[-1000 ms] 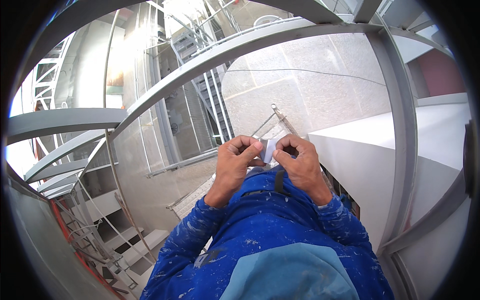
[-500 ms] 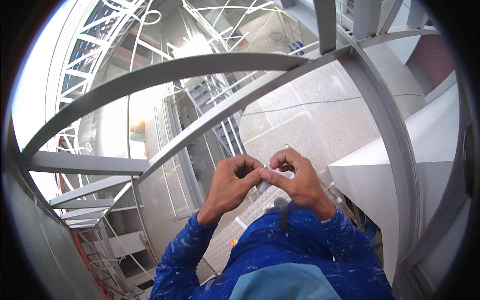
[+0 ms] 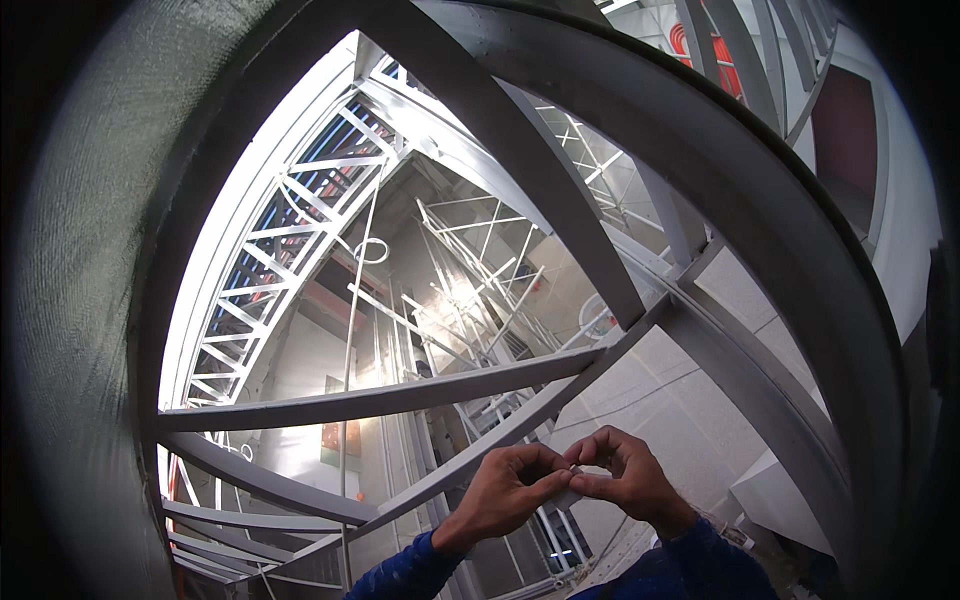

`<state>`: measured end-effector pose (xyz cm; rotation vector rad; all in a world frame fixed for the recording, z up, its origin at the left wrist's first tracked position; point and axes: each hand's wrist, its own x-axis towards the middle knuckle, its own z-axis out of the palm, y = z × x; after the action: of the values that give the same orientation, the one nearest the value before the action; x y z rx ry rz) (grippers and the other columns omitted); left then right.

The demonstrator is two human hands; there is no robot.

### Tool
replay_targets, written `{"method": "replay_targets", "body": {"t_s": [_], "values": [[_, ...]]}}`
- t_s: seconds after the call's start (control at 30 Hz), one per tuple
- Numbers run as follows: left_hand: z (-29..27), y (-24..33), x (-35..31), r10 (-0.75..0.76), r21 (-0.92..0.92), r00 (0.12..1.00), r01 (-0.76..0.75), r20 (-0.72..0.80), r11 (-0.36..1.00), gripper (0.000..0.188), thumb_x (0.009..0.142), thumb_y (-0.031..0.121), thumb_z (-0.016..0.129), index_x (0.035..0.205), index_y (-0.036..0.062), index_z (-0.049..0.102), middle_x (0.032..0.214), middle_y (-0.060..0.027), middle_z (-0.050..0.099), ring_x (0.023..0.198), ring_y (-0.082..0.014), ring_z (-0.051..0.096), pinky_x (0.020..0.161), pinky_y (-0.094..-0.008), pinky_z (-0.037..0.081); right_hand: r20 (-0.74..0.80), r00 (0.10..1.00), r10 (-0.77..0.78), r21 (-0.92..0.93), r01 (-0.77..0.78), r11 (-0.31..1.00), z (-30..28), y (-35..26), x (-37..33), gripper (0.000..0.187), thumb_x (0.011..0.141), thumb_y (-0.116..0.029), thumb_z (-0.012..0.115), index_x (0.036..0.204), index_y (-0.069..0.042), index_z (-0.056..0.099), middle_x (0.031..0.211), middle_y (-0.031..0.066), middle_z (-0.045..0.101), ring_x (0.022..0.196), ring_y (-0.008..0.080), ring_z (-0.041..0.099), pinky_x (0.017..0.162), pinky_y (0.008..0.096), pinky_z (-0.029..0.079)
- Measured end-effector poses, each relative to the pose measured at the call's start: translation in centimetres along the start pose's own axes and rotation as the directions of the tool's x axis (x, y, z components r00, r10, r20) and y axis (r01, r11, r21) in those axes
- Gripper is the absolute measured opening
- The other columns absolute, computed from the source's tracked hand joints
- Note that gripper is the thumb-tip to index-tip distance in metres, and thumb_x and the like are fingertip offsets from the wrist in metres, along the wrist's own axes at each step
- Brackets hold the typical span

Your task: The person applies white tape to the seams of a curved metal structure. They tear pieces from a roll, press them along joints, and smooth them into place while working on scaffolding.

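Note:
My left hand (image 3: 508, 492) and my right hand (image 3: 632, 482) meet at the fingertips, low in the view and right of centre. Thumb and forefinger of each are pinched together, and the tips touch or nearly touch. A tiny pale bit shows between them, too small to name; the fingers hide the rest. Both hands are above a grey metal beam (image 3: 480, 458) and in front of the tiled floor far below. Blue sleeves cover my forearms.
A large curved grey beam (image 3: 700, 130) arches overhead to the right. Straight grey bars (image 3: 400, 402) cross ahead and left. A rough grey panel (image 3: 80, 260) stands close at left. Far below are white scaffold tubes (image 3: 470, 300), and a white block (image 3: 785, 505) is at lower right.
The view has tilted upward, so my hands sit lower and more of the frame shows. The fingers stay pinched together; the whitish thing seen under them before is now mostly hidden.

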<state>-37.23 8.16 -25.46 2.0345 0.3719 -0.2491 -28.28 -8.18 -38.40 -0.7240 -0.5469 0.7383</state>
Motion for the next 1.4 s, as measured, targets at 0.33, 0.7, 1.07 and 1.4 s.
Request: {"method": "replay_targets", "body": {"t_s": [0.33, 0.7, 1.07, 1.4], "values": [[-1.7, 7.7, 2.0, 0.17, 0.274, 0.983, -0.146, -0.065, 0.951, 0.024, 0.096, 0.02, 0.074, 0.103, -0.0036, 0.073, 0.088, -0.0065, 0.073, 0.079, -0.0094, 0.067, 0.075, -0.0266, 0.055, -0.038, 0.959, -0.279, -0.22, 0.265, 0.939, 0.6, -5.5, 2.8, 0.02, 0.084, -0.012, 0.079, 0.09, -0.004, 0.061, 0.097, 0.0102, 0.069, 0.093, 0.0165, 0.067, 0.095, 0.0352, 0.054], [-1.0, 12.9, 3.1, 0.405, 0.542, 0.908, -0.286, -0.112, 0.79, 0.018, 0.089, 0.014, 0.079, 0.096, -0.0028, 0.076, 0.087, -0.0103, 0.076, 0.08, -0.0147, 0.072, 0.078, -0.0313, 0.059, -0.047, 0.985, -0.163, -0.107, 0.157, 0.982, 1.2, -10.6, 4.2, 0.029, 0.09, -0.017, 0.077, 0.108, 0.003, 0.065, 0.102, 0.013, 0.07, 0.094, 0.0164, 0.068, 0.089, 0.0333, 0.055], [-2.5, 15.6, 3.5, 0.481, 0.488, 0.865, -0.363, -0.14, 0.794, 0.018, 0.091, 0.014, 0.076, 0.097, -0.003, 0.074, 0.084, -0.0104, 0.076, 0.076, -0.0136, 0.071, 0.072, -0.0293, 0.057, -0.111, 0.857, -0.503, -0.294, 0.455, 0.841, 2.8, -12.2, 5.5, 0.024, 0.089, -0.012, 0.078, 0.1, 0.002, 0.061, 0.093, 0.0113, 0.068, 0.09, 0.0179, 0.067, 0.089, 0.0357, 0.055], [-2.8, 15.7, 3.5, 0.492, 0.554, 0.86, -0.344, -0.138, 0.758, 0.022, 0.093, 0.017, 0.075, 0.101, -0.0042, 0.073, 0.088, -0.012, 0.077, 0.081, -0.0161, 0.074, 0.078, -0.0299, 0.059, -0.073, 0.961, -0.265, -0.039, 0.263, 0.964, 2.8, -13.1, 6.5, 0.041, 0.09, -0.024, 0.08, 0.112, 0.007, 0.063, 0.101, 0.0154, 0.071, 0.087, 0.0173, 0.07, 0.077, 0.0282, 0.058]]}}
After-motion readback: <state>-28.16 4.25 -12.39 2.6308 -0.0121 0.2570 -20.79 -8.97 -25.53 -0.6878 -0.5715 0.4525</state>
